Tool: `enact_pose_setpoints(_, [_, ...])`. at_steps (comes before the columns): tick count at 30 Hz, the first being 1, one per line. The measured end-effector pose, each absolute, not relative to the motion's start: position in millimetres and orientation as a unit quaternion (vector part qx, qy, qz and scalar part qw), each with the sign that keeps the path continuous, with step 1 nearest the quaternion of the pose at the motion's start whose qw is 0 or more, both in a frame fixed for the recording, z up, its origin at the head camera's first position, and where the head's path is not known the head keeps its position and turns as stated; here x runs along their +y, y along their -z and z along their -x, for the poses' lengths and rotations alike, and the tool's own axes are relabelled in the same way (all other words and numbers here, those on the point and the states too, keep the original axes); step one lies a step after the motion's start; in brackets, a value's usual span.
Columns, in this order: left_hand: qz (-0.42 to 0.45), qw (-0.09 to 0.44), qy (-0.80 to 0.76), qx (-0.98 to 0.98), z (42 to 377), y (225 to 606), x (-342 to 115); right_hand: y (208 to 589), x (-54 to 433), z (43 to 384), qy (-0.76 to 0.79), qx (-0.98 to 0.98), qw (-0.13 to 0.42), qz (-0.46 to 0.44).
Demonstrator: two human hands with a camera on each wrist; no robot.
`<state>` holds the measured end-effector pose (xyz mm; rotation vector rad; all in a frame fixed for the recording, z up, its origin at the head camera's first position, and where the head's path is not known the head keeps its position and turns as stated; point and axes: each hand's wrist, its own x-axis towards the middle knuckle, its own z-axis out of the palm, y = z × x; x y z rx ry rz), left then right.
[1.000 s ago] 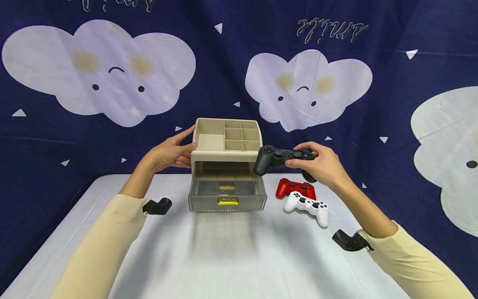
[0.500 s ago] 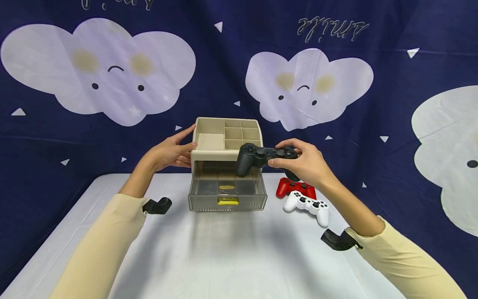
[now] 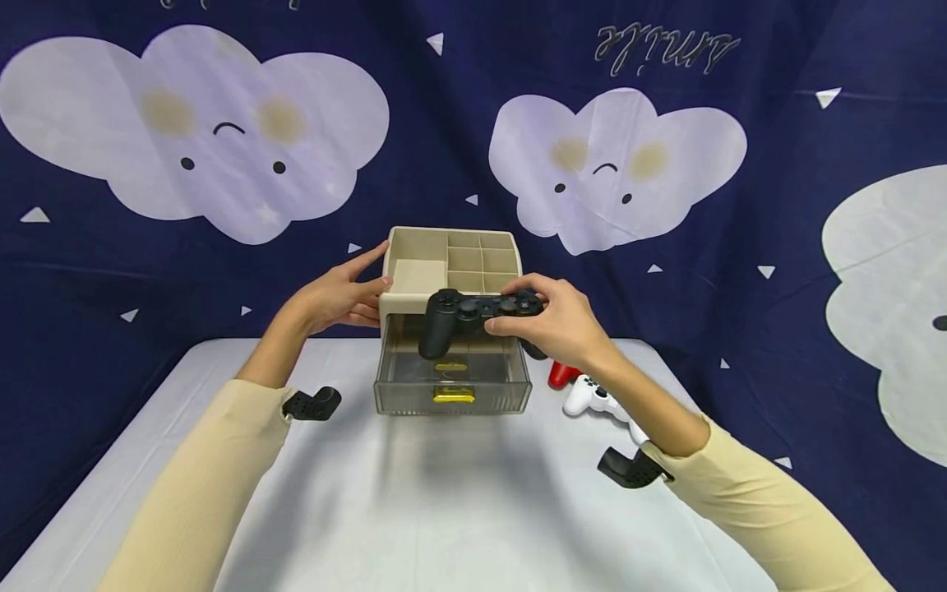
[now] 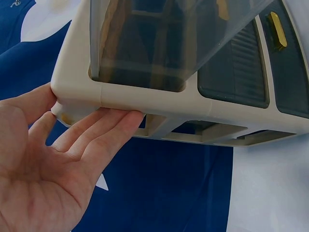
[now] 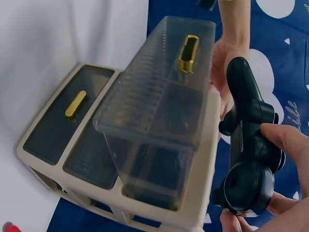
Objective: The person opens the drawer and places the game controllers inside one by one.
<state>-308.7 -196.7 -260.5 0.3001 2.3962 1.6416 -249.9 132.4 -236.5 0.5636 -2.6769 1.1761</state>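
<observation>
A beige desktop drawer organizer (image 3: 418,278) stands on the table with its clear top drawer (image 3: 403,399) pulled out. My left hand (image 3: 334,300) rests against the organizer's left side; its fingers (image 4: 113,130) lie fairly straight on the side wall and the thumb touches near the top edge. Above the pulled-out drawer, my right hand (image 3: 565,322) pinches a black game controller (image 3: 441,325) by its right end, thumb on the near face. A white game controller (image 3: 588,397) and a red game controller (image 3: 562,376) lie to the organizer's right, partly covered by my right forearm.
The organizer's top has open compartments (image 3: 464,256). Two lower drawers, one with a gold handle (image 5: 76,104), are closed in the right wrist view. A dark blue cloth with clouds (image 3: 436,123) hangs behind the white table (image 3: 444,510).
My right hand has carried the black controller leftward, from beside the organizer to over the pulled-out drawer. The left hand keeps its place on the organizer's side.
</observation>
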Motion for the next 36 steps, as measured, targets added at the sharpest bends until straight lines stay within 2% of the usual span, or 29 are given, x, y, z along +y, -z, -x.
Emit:
enact_pose_setpoints(17, [-0.103,0.111,-0.555,0.818,307,259,-196,256,105,256,-0.378,-0.888,0.12,-0.234])
enact_pose_setpoints(25, [-0.101,0.11,-0.555,0.818,306,259,-196,266,97,258,-0.348,-0.892,0.16,-0.241])
enact_pose_setpoints(36, [-0.103,0.11,-0.554,0.819,308,259,-195,276,92,259,-0.332,-0.905,0.148,-0.221])
